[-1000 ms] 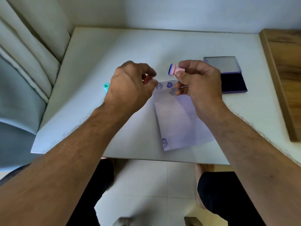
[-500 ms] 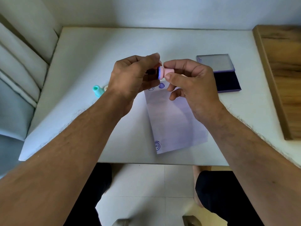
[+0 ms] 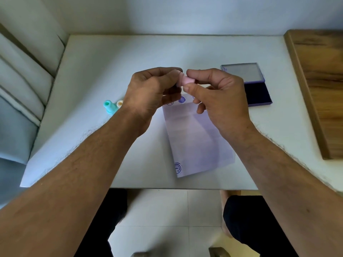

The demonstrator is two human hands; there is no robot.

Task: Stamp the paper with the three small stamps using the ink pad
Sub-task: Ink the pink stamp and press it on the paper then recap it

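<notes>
Pink stamp (image 3: 186,81) pinched between my left hand (image 3: 152,91) and right hand (image 3: 217,95) fingertips above paper (image 3: 196,140). Looks light, rigid, small; I'd grip mid-barrel, avoid inked face.

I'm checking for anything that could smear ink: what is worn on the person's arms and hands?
Nothing shows: the left hand and right hand are bare, with no gloves, and I see no rings or watch. Both forearms are bare, hairy and sleeveless as far as the frame shows.
</notes>
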